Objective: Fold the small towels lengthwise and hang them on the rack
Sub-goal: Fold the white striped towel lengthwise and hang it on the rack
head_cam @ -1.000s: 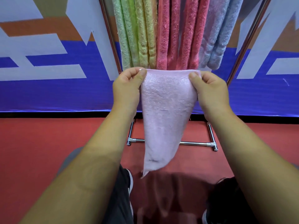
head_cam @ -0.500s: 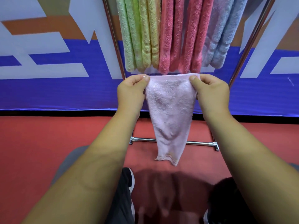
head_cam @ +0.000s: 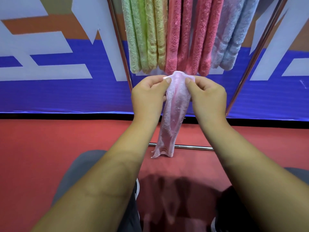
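A small pale pink towel (head_cam: 170, 121) hangs as a narrow folded strip in front of me. My left hand (head_cam: 148, 96) pinches its top left corner and my right hand (head_cam: 208, 96) pinches the top right corner; the two hands are close together, with the top edge bulging up between them. Behind stands the metal rack (head_cam: 119, 41), with several folded towels hanging on it: green and yellow ones (head_cam: 147, 36), deep pink ones (head_cam: 189, 36) and light blue ones (head_cam: 232, 34). The pink towel's top sits just below their lower ends.
The rack's right leg (head_cam: 254, 52) slants down and a low crossbar (head_cam: 192, 147) runs near the red floor (head_cam: 50, 148). A blue, white and orange wall panel (head_cam: 58, 72) stands behind. My shoes (head_cam: 137, 190) show at the bottom.
My hands have come together, so the towel has gone from a wide spread sheet to a narrow lengthwise fold. It has also come closer to the hanging towels.
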`<state>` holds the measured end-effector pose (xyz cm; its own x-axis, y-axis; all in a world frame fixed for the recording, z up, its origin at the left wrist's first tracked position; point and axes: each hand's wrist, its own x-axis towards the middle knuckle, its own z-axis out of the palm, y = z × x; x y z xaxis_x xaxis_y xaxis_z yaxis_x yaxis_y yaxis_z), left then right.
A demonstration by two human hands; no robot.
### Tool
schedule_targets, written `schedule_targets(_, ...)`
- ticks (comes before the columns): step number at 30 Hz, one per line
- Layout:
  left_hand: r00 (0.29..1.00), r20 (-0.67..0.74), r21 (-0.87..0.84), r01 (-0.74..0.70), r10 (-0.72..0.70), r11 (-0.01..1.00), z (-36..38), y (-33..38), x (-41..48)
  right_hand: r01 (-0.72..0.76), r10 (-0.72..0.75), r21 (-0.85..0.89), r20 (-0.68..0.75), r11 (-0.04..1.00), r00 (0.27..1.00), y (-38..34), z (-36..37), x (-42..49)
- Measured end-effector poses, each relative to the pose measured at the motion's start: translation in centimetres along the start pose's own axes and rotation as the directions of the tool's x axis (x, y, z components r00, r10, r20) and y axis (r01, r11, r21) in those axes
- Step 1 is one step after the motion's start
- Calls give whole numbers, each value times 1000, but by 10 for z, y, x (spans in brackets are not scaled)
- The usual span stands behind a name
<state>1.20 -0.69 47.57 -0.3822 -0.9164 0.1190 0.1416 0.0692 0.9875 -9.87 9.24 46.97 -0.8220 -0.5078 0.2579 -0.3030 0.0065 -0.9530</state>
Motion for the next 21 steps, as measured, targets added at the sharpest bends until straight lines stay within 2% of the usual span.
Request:
schedule_targets(4, 1000, 17, 85, -26, 25, 996, 7, -4, -4, 35, -35, -1, 28, 999, 999, -2, 6, -7)
schedule_targets(11, 1000, -6, 102, -30, 31, 994, 9, -4, -10, 37, -39, 50, 53, 998, 998, -4, 11, -16)
schedule_targets(21, 990, 88, 184, -127, 113, 975, 9, -4, -9, 83, -89, 40, 194, 996, 977, 4, 13, -19)
